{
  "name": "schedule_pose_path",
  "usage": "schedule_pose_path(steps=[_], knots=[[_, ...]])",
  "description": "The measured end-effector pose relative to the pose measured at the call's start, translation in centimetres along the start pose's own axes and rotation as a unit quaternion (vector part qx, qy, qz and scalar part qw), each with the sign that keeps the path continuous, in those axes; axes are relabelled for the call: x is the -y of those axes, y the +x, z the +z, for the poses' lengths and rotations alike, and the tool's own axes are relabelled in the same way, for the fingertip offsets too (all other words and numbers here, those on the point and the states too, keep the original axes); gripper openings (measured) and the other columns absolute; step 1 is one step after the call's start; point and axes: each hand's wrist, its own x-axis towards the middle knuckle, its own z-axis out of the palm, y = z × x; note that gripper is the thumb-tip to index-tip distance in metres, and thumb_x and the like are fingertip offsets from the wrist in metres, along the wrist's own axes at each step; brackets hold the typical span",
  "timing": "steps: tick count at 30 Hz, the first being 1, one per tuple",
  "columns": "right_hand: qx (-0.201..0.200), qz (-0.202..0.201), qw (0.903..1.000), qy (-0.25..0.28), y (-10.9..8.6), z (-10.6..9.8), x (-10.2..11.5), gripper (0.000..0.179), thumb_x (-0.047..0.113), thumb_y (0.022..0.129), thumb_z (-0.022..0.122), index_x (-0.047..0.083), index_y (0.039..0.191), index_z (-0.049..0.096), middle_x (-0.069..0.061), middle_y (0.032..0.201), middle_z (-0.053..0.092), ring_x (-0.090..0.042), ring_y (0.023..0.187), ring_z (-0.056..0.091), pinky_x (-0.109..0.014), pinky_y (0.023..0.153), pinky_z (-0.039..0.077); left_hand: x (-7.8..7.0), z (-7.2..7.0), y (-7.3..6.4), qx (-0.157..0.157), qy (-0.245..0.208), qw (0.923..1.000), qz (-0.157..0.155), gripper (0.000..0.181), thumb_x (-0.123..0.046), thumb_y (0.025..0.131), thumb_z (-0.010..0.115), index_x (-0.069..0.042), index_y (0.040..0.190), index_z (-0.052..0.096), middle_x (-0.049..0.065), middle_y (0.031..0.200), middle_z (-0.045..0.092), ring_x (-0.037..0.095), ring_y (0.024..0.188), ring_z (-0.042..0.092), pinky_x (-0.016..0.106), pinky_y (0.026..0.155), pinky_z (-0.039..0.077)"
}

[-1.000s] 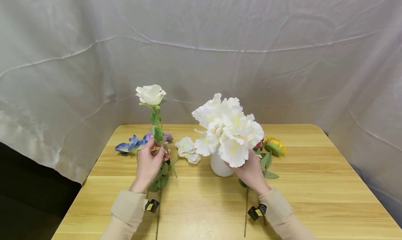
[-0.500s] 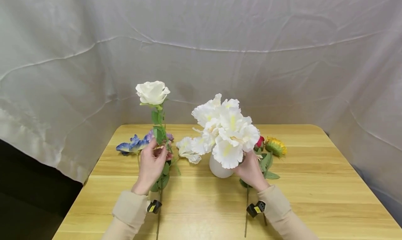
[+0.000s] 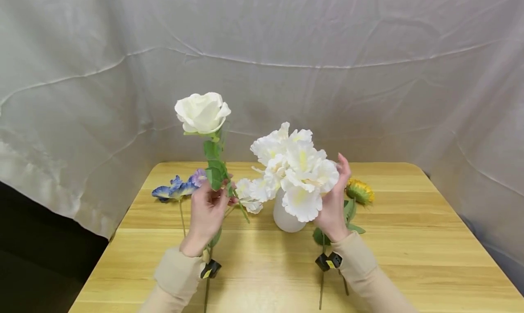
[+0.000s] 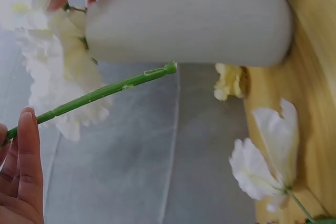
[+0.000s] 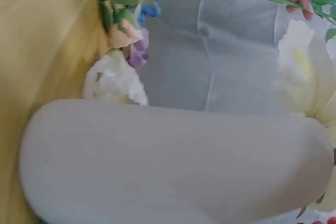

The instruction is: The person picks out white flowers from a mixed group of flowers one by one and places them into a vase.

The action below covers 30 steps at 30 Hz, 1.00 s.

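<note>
My left hand (image 3: pixel 208 215) pinches the green stem of a white rose (image 3: pixel 203 113), which stands upright to the left of the vase. In the left wrist view the bare lower end of the stem (image 4: pixel 121 86) points toward the white vase (image 4: pixel 191 22). Several ruffled white flowers (image 3: pixel 300 160) fill the mouth of that vase. My right hand (image 3: pixel 335 206) is at the right side of these blooms, fingers extended upward behind the petals. Whether it touches the blooms or the vase neck cannot be made out.
Blue flowers (image 3: pixel 173 189) and a purple flower (image 3: pixel 199 177) lie left on the wooden table (image 3: pixel 262 272). One loose white flower (image 3: pixel 247 197) lies beside the vase. A yellow sunflower (image 3: pixel 359 191) and green leaves (image 3: pixel 355 229) lie to the right. A grey curtain (image 3: pixel 262 90) hangs behind.
My left hand has carried the rose upward, nearer and to the right, toward the vase. The right hand has moved up along the blooms and its fingers have straightened; the blooms shifted slightly left.
</note>
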Motion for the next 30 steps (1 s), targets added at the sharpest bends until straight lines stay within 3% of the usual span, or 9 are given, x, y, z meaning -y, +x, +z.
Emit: schedule_pose_path(steps=[6, 9, 13, 16, 18, 26, 30], knots=[[-0.025, 0.000, 0.9972, 0.071, 1.3, 0.2, 0.5, 0.093, -0.008, 0.068, 0.075, -0.001, 0.148, 0.027, 0.011, 0.124, 0.053, -0.008, 0.118, 0.051, -0.021, 0.103, 0.042, -1.5, 1.2, 0.5, 0.019, -0.019, 0.9995, 0.015, 0.021, 0.016, 0.094, 0.054, 0.015, 0.114, 0.060, 0.030, 0.089, 0.066, -0.003, 0.068, 0.067, 0.026, 0.058, 0.062], [-0.035, 0.001, 0.9954, 0.089, 1.8, -0.1, 0.4, 0.073, -0.011, 0.072, 0.075, -0.004, 0.137, 0.042, 0.013, 0.119, 0.058, -0.003, 0.110, 0.057, -0.018, 0.101, 0.045, -2.3, 1.8, 0.9, 0.030, -0.021, 0.9991, 0.021, 0.020, 0.014, 0.094, 0.056, 0.014, 0.114, 0.059, 0.028, 0.090, 0.067, -0.002, 0.068, 0.067, 0.027, 0.058, 0.062], [-0.044, 0.024, 0.9878, 0.147, 2.3, -0.2, 0.3, 0.042, -0.013, 0.081, 0.069, 0.009, 0.116, 0.060, 0.016, 0.109, 0.064, 0.000, 0.104, 0.060, -0.016, 0.095, 0.051, -3.2, 2.8, 1.4, 0.033, -0.043, 0.9977, 0.041, 0.020, 0.015, 0.093, 0.057, 0.014, 0.113, 0.058, 0.025, 0.085, 0.065, 0.000, 0.068, 0.067, 0.027, 0.057, 0.062], [-0.047, 0.043, 0.9786, 0.196, 2.7, -0.3, 0.5, 0.042, -0.012, 0.085, 0.066, 0.020, 0.111, 0.060, 0.014, 0.105, 0.066, -0.001, 0.101, 0.062, -0.017, 0.090, 0.053, -3.9, 3.6, 1.8, 0.036, -0.071, 0.9954, 0.054, 0.021, 0.017, 0.092, 0.056, 0.016, 0.113, 0.056, 0.029, 0.087, 0.063, -0.001, 0.069, 0.067, 0.027, 0.057, 0.062], [-0.046, 0.046, 0.9790, 0.193, 2.8, -0.3, 0.5, 0.039, -0.009, 0.087, 0.066, 0.021, 0.111, 0.060, 0.013, 0.105, 0.066, -0.001, 0.100, 0.062, -0.016, 0.090, 0.053, -4.4, 4.2, 2.0, 0.040, -0.088, 0.9937, 0.056, 0.021, 0.017, 0.091, 0.055, 0.017, 0.112, 0.055, 0.032, 0.089, 0.062, -0.002, 0.070, 0.067, 0.027, 0.058, 0.062], [-0.040, 0.104, 0.9622, 0.249, 3.3, -0.4, 0.9, 0.034, -0.007, 0.089, 0.065, 0.020, 0.109, 0.062, 0.011, 0.103, 0.068, -0.002, 0.098, 0.063, -0.017, 0.087, 0.055, -6.6, 6.0, 2.7, 0.053, -0.169, 0.9824, 0.058, 0.021, 0.012, 0.095, 0.055, 0.018, 0.114, 0.051, 0.036, 0.093, 0.060, -0.002, 0.074, 0.068, 0.030, 0.058, 0.062], [-0.028, 0.123, 0.9620, 0.242, 3.2, -0.7, 1.0, 0.028, 0.001, 0.094, 0.066, 0.022, 0.111, 0.060, 0.013, 0.105, 0.066, 0.000, 0.101, 0.061, -0.015, 0.090, 0.052, -7.4, 7.0, 3.5, 0.042, -0.184, 0.9799, 0.063, 0.019, 0.013, 0.094, 0.054, 0.021, 0.112, 0.050, 0.038, 0.096, 0.058, -0.002, 0.076, 0.068, 0.029, 0.062, 0.063]])
